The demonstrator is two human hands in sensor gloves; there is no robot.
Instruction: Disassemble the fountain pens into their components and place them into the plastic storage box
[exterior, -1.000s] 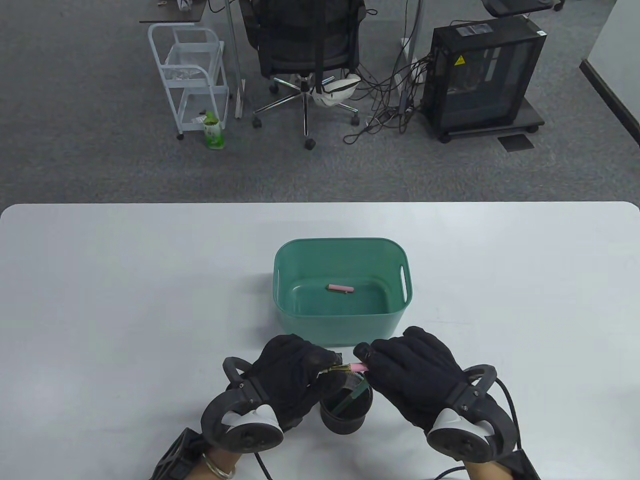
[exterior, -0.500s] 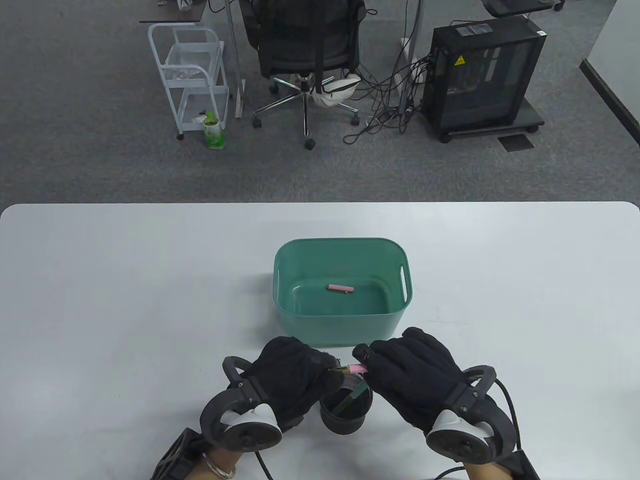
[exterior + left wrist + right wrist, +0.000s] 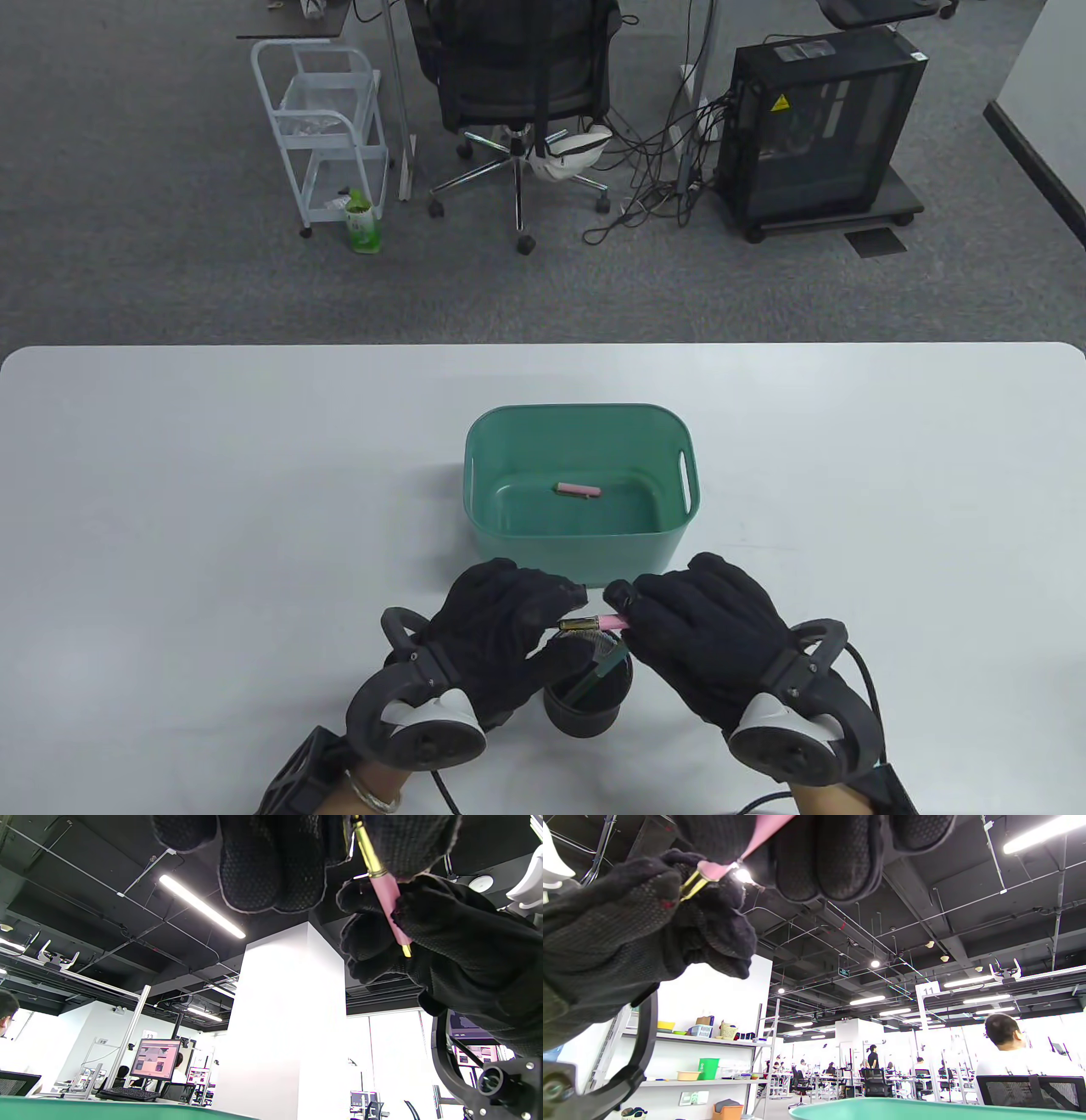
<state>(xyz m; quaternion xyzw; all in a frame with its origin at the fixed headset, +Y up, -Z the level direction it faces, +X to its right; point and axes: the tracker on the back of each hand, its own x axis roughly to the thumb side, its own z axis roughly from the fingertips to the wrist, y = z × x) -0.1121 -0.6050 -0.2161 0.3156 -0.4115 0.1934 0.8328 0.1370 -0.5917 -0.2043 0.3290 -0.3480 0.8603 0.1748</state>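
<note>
A pink fountain pen (image 3: 594,624) with a gold section is held level between both hands, just in front of the green storage box (image 3: 582,556). My left hand (image 3: 543,624) pinches the gold end (image 3: 368,853). My right hand (image 3: 632,615) grips the pink barrel (image 3: 392,906) (image 3: 763,825). One pink pen part (image 3: 579,490) lies on the box floor. Below the hands stands a black pen cup (image 3: 587,696) with a green pen (image 3: 604,671) leaning in it.
The white table (image 3: 212,509) stretches wide to both sides of the box. Beyond its far edge are an office chair (image 3: 517,85), a white cart (image 3: 322,127) and a black computer case (image 3: 823,127) on the carpet.
My left hand has shifted slightly left and up, so more of the pen's gold section shows between the hands. The right hand has barely moved.
</note>
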